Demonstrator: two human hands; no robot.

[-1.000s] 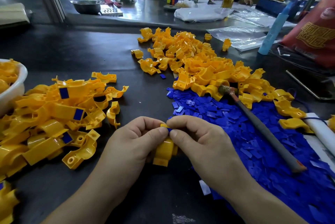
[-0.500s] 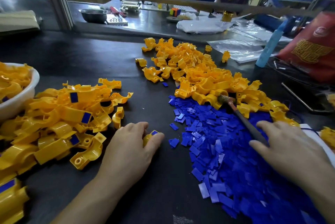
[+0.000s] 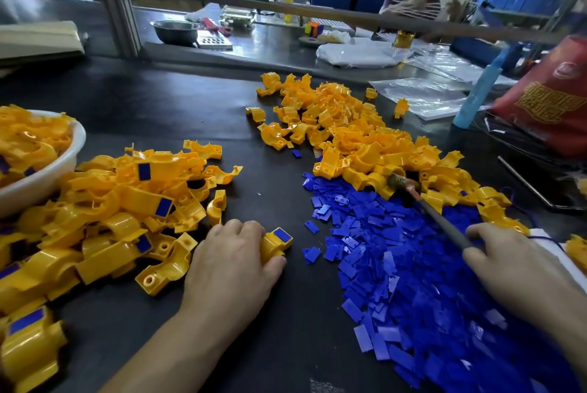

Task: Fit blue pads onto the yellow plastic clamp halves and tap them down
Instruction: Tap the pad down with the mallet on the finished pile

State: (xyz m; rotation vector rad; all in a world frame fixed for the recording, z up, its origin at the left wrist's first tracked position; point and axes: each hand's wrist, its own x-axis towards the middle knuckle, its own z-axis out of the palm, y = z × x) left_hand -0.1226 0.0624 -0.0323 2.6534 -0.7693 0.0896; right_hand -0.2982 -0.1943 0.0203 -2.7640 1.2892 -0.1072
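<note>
Dark bench top [image 3: 165, 100] carries a heap of bare yellow halves [image 3: 349, 138] and loose blue pads [image 3: 413, 265]. The hands, joined a second ago, have parted: the left hand [image 3: 228, 265] grips the clamp half [image 3: 270, 249], pad up, against the bench, while the right hand [image 3: 521, 272] curls thumb and forefinger round the hammer [image 3: 438, 221] handle. Fitting looks done, so tapping is likely next.

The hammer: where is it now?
Head view, right of centre: the hammer has its head against the yellow clamp halves, its handle crossing the blue pads into the right hand.
</note>
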